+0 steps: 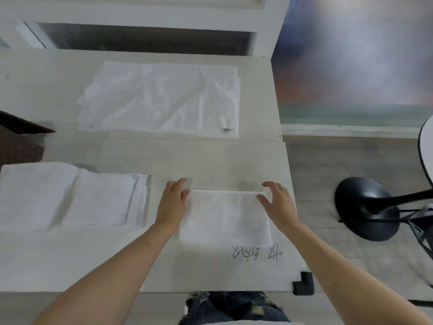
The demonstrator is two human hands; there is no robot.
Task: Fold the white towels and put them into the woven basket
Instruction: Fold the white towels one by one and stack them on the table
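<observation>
Left hand [173, 202] and right hand [276, 202] rest with relaxed, nearly straight fingers on the far corners of the folded towel [225, 219] lying between them. Risk: lifting by these corners alone may let the layers unfold before reaching the woven basket [18, 134], far to the left hand's outer side.

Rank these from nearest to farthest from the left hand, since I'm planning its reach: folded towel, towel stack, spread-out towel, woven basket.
1. folded towel, touching the left hand, on its right.
2. towel stack, to its left.
3. spread-out towel, farther up the table.
4. woven basket, far left edge.

dark woven basket [16, 137]: cut off by left edge
small towel label [226, 130]: print too small to read
black round stand base [365, 207]: top out of frame
</observation>
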